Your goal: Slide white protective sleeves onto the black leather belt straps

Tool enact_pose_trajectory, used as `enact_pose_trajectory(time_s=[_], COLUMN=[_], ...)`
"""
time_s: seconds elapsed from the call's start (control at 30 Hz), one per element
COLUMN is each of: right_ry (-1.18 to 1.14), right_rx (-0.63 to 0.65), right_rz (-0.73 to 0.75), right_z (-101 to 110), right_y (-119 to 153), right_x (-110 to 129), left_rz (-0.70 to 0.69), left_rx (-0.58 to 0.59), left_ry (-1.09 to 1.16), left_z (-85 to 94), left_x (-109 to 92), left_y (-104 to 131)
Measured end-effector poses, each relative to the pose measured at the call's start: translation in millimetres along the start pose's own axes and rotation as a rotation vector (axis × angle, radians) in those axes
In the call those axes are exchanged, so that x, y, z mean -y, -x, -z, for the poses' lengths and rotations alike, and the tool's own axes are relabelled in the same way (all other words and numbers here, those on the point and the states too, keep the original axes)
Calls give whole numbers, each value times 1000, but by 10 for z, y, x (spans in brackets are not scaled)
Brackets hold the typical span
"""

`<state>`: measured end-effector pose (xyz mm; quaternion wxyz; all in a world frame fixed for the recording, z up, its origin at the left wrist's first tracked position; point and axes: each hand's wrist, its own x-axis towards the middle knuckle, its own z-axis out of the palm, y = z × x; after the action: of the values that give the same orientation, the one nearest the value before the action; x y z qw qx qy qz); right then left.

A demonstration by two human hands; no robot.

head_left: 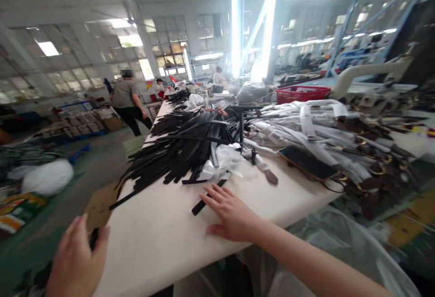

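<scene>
Where black straps (176,147) crowd the table (159,224), phone (307,163) beside wrapped straps (326,138) | both hands' fingers (217,199) spread

Glaring white fluorescent tubes (234,25) stand beyond and above the right hand (227,211), hazing the air around them. Paned windows (168,43) far beyond the left hand (76,254) glow more softly. A faint shadow lies under the right palm. The left hand is blurred, the distant background soft, and wide-angle stretching smears the edges.
</scene>
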<state>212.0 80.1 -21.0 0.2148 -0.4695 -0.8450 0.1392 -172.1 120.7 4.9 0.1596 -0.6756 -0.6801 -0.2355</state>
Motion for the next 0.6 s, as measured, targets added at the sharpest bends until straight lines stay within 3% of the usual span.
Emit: enact_pose_trajectory(time_s=[0.03,0.1,0.2,0.3,0.4,0.5,0.6], right_ry=[-21,-64,-99,-101,-97,-157,-211], right_rx=[22,31,38,-37,-264,-454,-401], right_rz=[12,49,113,145,191,300,325], right_z=[2,4,-40,-198,-376,-365,-142], right_y=[-25,3,238,572,871,1155,1410], right_x=[23,72,110,51,-58,-97,-25], left_rz=[-94,-236,-249,-243,-241,-234,-163], left_rx=[-1,104,340,421,414,453,548], left_ry=[70,254,451,480,451,466,495], left_z=[2,-48,-239,-435,-499,-409,-230], left_x=[-278,-803,-1428,-1862,-2165,-2295,-2150], left_y=[13,41,82,111,119,142,302])
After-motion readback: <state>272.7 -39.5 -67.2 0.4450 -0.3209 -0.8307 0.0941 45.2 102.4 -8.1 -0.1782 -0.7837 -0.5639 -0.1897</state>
